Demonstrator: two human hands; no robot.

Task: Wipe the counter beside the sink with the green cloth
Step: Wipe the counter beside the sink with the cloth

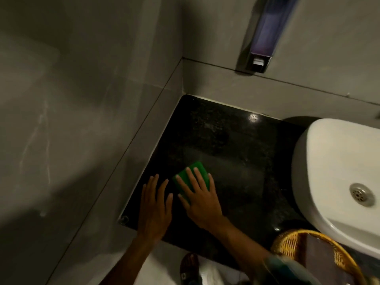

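A folded green cloth [188,173] lies on the dark speckled stone counter [232,153], near its front left part. My right hand [200,199] lies flat on the cloth with fingers spread, pressing it onto the counter; the hand covers the cloth's near half. My left hand [155,208] rests flat on the counter just left of the cloth, fingers apart, holding nothing. The white sink [320,165] stands at the right of the counter.
Grey tiled walls close the counter at the left and back. A soap dispenser [262,36] hangs on the back wall. A wicker basket [292,243] sits at the counter's front right, beside the sink. Below the front edge a sandalled foot [190,264] shows on the floor.
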